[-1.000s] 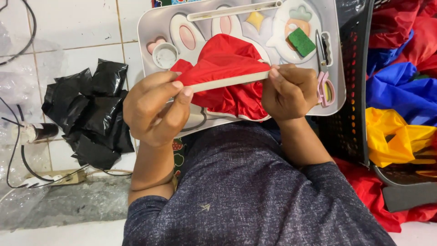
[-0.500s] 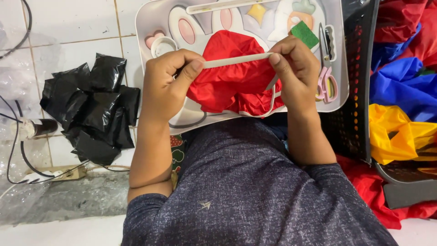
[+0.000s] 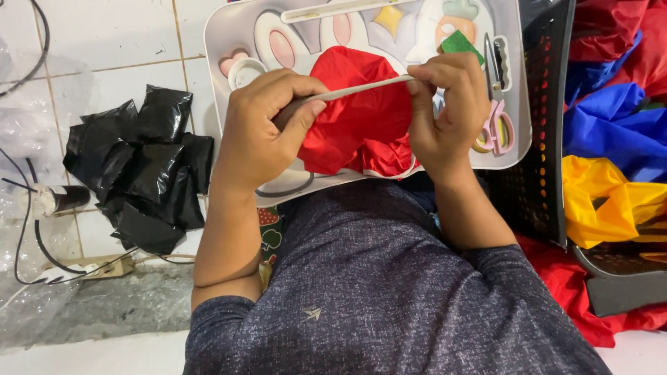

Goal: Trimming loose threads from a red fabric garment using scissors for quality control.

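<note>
Resting across your lap, the grey lap tray (image 3: 240, 28) is the landmark: a black perforated basket (image 3: 538, 167) stands just right of it with blue, yellow and red cloth (image 3: 611, 128) heaped beyond, and a crumpled black plastic bag (image 3: 139, 173) lies left of it on the white tiled floor (image 3: 104, 42), with cables (image 3: 31, 229) further left. On the tray's middle sits bunched red fabric (image 3: 361, 118), and pink-handled scissors (image 3: 497, 121) lie at its right edge, beside your right hand. Your left hand (image 3: 267, 132) and right hand (image 3: 448, 111) are each closed on one end of a thin pale stick (image 3: 368, 87) held level just over the fabric.
</note>
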